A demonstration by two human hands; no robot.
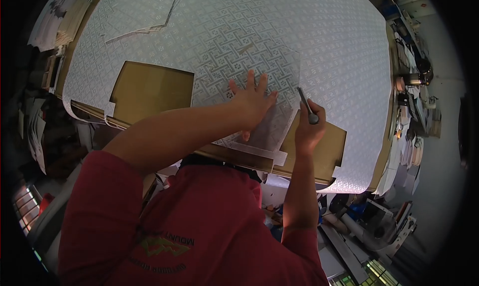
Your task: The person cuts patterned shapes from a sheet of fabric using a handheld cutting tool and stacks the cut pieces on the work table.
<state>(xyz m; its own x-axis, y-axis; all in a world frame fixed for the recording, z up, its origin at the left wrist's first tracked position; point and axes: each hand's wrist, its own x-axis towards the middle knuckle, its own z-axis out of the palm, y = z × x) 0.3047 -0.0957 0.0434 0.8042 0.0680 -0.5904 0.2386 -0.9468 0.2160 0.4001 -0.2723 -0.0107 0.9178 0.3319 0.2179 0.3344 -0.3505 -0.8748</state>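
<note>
My left hand (pixel 251 104) lies flat with its fingers spread on a clear template (pixel 277 69), which rests over a pale sheet (pixel 339 81) with a woven lattice and flower pattern. To its right, my right hand (pixel 310 128) is closed around a slim dark tool (pixel 306 105) with a rounded grey end. The tool's thin tip points away from me, close to the template's right edge. Whether the tip touches the sheet I cannot tell. Brown board (pixel 152 89) shows through a cut-out left of my left arm, and more brown board (pixel 324 141) shows beside my right wrist.
A bent cut line (pixel 167 24) with a lifted edge crosses the sheet at the far left. Stacked papers (pixel 62 16) stand beyond the left edge. Along the right side are a flask-like container (pixel 414 80) and shelved papers (pixel 406 151).
</note>
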